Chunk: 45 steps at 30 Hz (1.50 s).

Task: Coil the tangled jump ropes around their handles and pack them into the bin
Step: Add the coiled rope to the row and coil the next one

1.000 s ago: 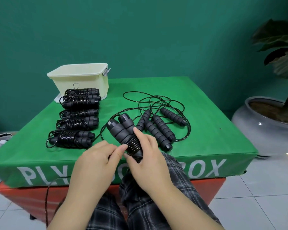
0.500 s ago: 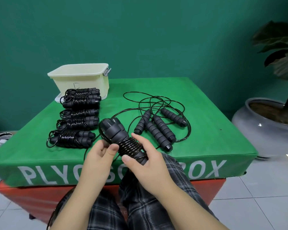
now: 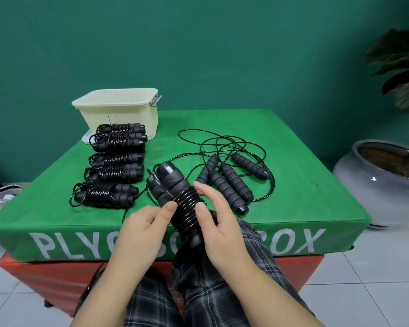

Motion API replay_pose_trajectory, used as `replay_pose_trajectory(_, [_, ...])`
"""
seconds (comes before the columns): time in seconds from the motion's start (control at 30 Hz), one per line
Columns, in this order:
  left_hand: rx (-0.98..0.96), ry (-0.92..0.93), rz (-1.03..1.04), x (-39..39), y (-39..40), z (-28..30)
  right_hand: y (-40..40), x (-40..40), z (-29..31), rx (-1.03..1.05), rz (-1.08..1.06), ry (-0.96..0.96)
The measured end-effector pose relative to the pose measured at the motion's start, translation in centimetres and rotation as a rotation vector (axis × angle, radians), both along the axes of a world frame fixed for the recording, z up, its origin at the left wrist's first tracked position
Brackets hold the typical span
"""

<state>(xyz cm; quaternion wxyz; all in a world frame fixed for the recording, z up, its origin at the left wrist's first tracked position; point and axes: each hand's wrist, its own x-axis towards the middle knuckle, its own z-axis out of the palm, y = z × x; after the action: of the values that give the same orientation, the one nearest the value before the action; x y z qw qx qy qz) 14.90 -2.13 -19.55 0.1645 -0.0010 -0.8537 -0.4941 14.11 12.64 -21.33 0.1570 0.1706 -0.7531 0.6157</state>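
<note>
Item 1. Jump rope in hand (image 3: 177,197): a black pair of handles laid side by side, with cord wound in close turns round their middle. It was held tilted over the near edge of the tabletop (image 3: 293,185), its cap ends pointing up and away. A loose length of cord ran down from it toward the floor on the left.

Item 2. Left hand (image 3: 142,230): its thumb lay against the left side of the coil, with the fingers curled beneath. What they pinched was not clear, possibly the cord.

Item 3. Right hand (image 3: 219,223): thumb on the coil, fingers curved round the far side, holding the bundle.

Item 4. Coiled ropes (image 3: 115,164): five black bundles, each wound round its own handles, lay in a row on the left part of the tabletop, the farthest just in front of the bin.

Item 5. Bin (image 3: 118,109): cream plastic, open-topped, stood at the far left corner; its contents could not be seen.

Item 6. Tangled ropes (image 3: 229,175): four foam-grip handles with loose cord looping behind and around them lay at centre right, just beyond the right hand.

Item 7. Surroundings: green cover lettered in white over an orange base, teal wall, a potted plant (image 3: 383,171) at right, tiled floor, and plaid trousers (image 3: 210,298).
</note>
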Motion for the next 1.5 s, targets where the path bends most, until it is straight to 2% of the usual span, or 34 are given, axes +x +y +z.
replay_pose_trajectory(0.1, [-0.001,0.041,-0.027,0.3,0.0,0.1,0.1,-0.3,0.1,-0.014,-0.056,0.022])
replay_pose_trajectory(0.2, [-0.083,0.084,0.001,0.4,0.0,0.5,0.1,-0.1,0.3,0.045,-0.061,0.000])
replay_pose_trajectory(0.4, [-0.352,0.108,0.032,0.6,0.0,1.1,-0.5,0.7,0.9,0.519,-0.047,-0.063])
replay_pose_trajectory(0.57, [-0.385,0.086,0.013,0.6,-0.1,1.0,-0.7,0.8,0.5,0.545,-0.054,0.000])
replay_pose_trajectory(0.73, [-0.143,0.013,0.067,0.7,0.0,1.7,-0.3,0.4,0.1,0.459,-0.145,-0.014])
replay_pose_trajectory(0.83, [-0.043,-0.034,-0.042,0.7,-0.1,2.0,-0.2,0.3,0.0,0.523,-0.175,0.005])
replay_pose_trajectory(0.93, [-0.047,-0.095,-0.152,0.4,-1.0,1.8,-0.2,0.4,0.0,0.556,-0.171,0.003])
replay_pose_trajectory(1.0, [-0.073,-0.133,-0.216,0.2,-1.8,1.3,0.0,0.4,0.1,0.481,-0.137,-0.030])
replay_pose_trajectory(1.1, [-0.114,-0.122,-0.195,0.0,-2.7,0.1,0.2,0.4,0.1,0.347,-0.066,-0.073])
replay_pose_trajectory(1.2, [-0.074,-0.073,-0.151,-0.1,-2.9,-0.6,0.0,0.5,0.1,0.249,-0.003,-0.104])
replay_pose_trajectory(1.33, [0.122,-0.062,-0.155,-0.3,-1.9,-0.6,0.1,0.6,0.2,0.072,0.099,-0.176])
replay_pose_trajectory(1.43, [0.361,-0.073,-0.188,-0.2,-1.2,-0.5,0.3,0.7,0.4,0.016,0.185,-0.202])
replay_pose_trajectory(1.5, [0.417,-0.117,-0.243,0.0,-1.1,-1.1,0.2,0.7,0.3,-0.007,0.234,-0.196])
